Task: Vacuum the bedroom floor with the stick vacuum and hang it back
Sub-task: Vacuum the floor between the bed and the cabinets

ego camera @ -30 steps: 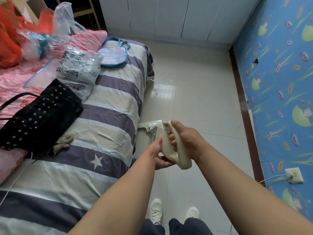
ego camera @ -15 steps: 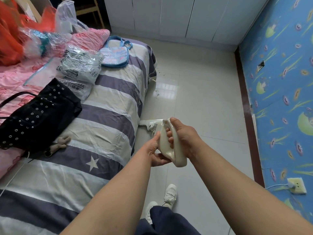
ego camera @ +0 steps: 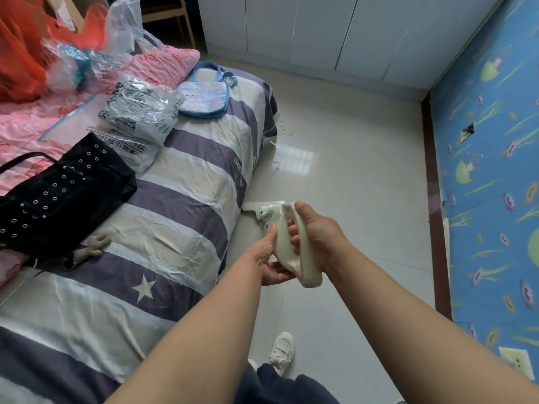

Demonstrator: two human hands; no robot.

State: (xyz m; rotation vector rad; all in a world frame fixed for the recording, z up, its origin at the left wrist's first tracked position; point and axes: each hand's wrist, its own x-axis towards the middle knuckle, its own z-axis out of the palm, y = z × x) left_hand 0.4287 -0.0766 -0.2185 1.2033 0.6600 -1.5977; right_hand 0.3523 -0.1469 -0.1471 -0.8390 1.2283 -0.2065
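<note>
**Item:** cream-white plastic stick vacuum (ego camera: pixel 296 258), held out in front, just beside the bed's long edge. Its white floor head (ego camera: pixel 264 207) is low by the tiles, just beside that edge.

**Right hand** (ego camera: pixel 319 234): fingers (ego camera: pixel 293 233) curled through the loop handle.

**Left hand** (ego camera: pixel 267 259): thumb and fingers pinching the handle's lower body from the left.

**Open room:** glossy pale tiled floor (ego camera: pixel 350 170) forms a lane. Its edges are:
- Left: purple, grey and cream striped bed (ego camera: pixel 186 176).
- Right: dark brown skirting (ego camera: pixel 431 185) under blue patterned wallpaper (ego camera: pixel 490 170).
- Far end: white wardrobe doors (ego camera: pixel 320 30).

Small pale scraps (ego camera: pixel 280 132) lie near the bed's far corner. One white sneaker (ego camera: pixel 281 352) stands on the tiles below the arms.

**Change:** both grips are as they were half a second ago, and the floor head is in about the same spot. A second ago two sneakers showed side by side.
</note>
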